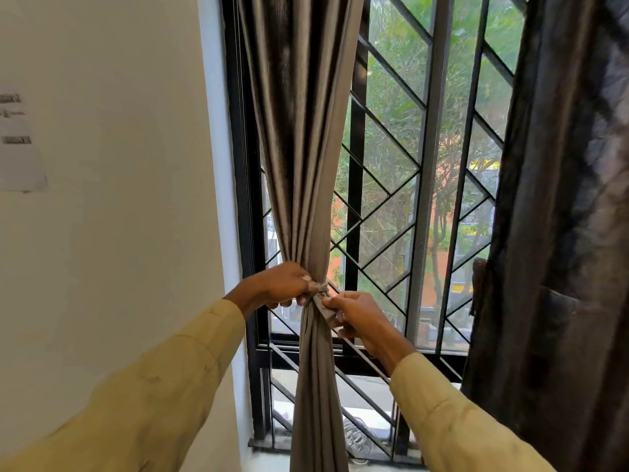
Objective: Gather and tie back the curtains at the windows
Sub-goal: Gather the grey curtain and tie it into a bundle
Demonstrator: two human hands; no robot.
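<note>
Curtain [299, 165] hangs vertically, cinched — left hand [282, 284] and right hand [357, 315] each pinch the tie [322, 301].

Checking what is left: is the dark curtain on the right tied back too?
No: the dark curtain hangs wide with no tie round it; the left hand and right hand grip the tie on the grey curtain.

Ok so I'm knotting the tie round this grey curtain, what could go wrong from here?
The tie has a small knot, and your right hand pinches only its short tail, so it may slip loose once your left hand lets go. The grey curtain hangs free before the window grille, with no hook visible, so it could swing back. The dark curtain is untied.
</note>
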